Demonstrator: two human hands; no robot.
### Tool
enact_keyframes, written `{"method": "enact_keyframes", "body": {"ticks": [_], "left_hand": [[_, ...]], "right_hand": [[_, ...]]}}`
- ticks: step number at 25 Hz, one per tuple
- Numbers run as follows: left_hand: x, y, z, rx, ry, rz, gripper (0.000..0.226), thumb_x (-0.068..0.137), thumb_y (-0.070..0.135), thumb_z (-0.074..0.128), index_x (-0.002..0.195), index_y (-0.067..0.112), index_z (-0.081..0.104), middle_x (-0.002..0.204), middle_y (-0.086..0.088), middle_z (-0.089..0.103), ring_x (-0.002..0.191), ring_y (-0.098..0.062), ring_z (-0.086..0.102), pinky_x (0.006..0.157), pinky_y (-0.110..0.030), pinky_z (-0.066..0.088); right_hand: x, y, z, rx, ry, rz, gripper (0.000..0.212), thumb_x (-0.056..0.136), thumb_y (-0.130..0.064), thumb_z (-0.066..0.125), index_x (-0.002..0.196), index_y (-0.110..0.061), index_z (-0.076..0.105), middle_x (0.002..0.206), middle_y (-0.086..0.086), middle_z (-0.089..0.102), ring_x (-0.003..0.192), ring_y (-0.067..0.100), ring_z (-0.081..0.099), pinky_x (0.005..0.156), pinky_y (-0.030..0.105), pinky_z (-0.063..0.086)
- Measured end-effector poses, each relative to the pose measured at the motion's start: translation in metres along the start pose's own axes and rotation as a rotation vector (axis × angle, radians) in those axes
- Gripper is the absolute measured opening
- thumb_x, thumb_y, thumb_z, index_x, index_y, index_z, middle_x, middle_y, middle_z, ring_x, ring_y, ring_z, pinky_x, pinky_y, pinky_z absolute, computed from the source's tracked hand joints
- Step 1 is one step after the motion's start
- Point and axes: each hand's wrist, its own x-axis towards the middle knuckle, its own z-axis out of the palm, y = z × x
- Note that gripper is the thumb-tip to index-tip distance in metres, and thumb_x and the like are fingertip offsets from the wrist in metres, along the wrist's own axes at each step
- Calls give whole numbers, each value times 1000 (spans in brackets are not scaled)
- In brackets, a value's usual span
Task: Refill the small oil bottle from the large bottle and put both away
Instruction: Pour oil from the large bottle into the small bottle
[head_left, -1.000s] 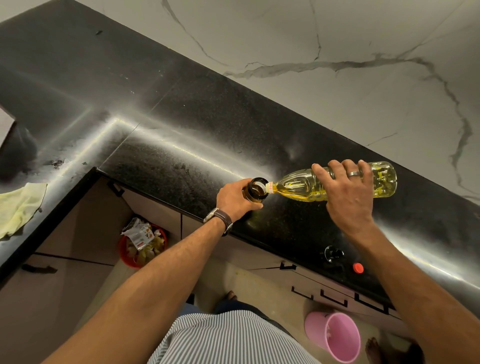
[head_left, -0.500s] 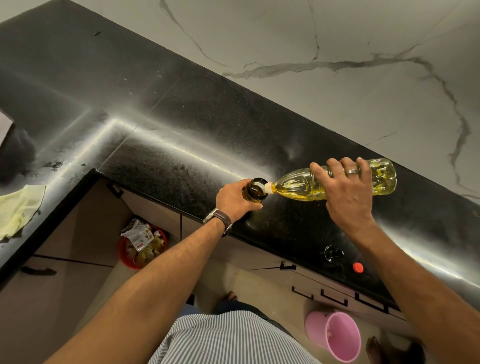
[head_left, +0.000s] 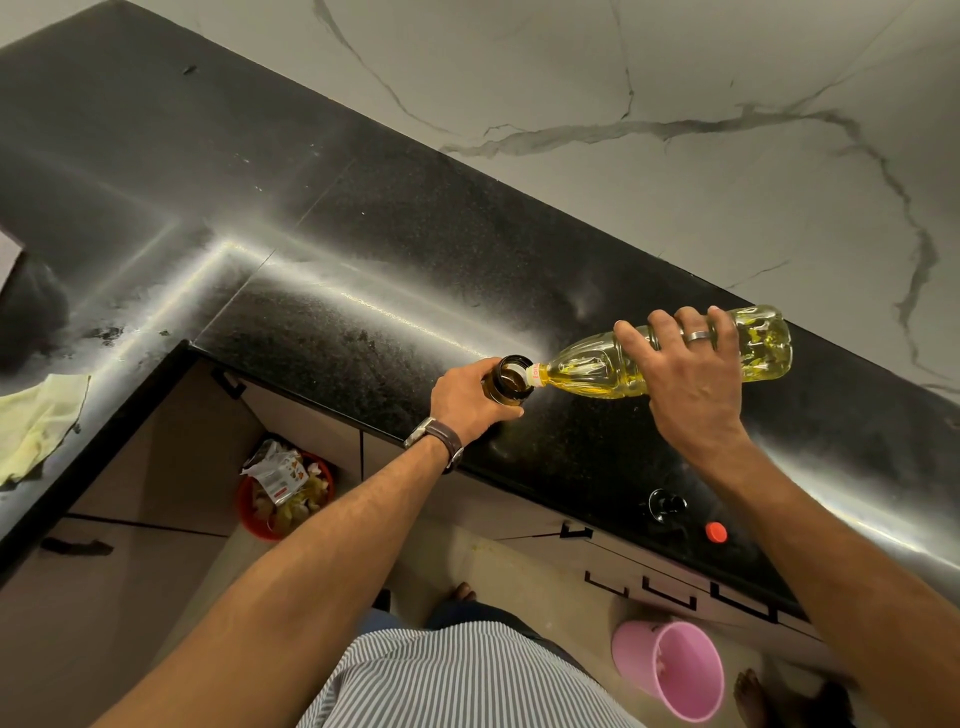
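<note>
Large bottle (head_left: 670, 358) unmoved, mouth at small bottle (head_left: 506, 382)

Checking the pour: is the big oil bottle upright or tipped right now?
Tipped: the large bottle lies nearly sideways in the right hand, neck at the small bottle's mouth.

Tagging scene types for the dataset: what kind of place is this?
Most likely a home kitchen: an L-shaped black stone counter over handled cabinet drawers, a marble-look wall behind, and a red bin of food scraps on the floor.
</note>
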Motion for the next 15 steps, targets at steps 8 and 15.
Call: {"method": "enact_keyframes", "body": {"ticks": [8,15], "left_hand": [[-1,0,0,9,0,-8,71,68,42,95,131,28,68,120,4,77,115,-17,69,106,-44,53],[0,1,0,19,-4,-14,71,67,43,95,132,27,69,120,3,77,113,-16,69,105,-41,54]], "right_hand": [[4,0,-6,-21,-32,-10,84,72,-12,94,147,-21,57,138,23,63,129,49,56,118,60,29],[9,-2,-12,-68,-28,-43,79,73,-11,92,144,-21,60,133,22,65,127,48,59,117,59,34]]}}
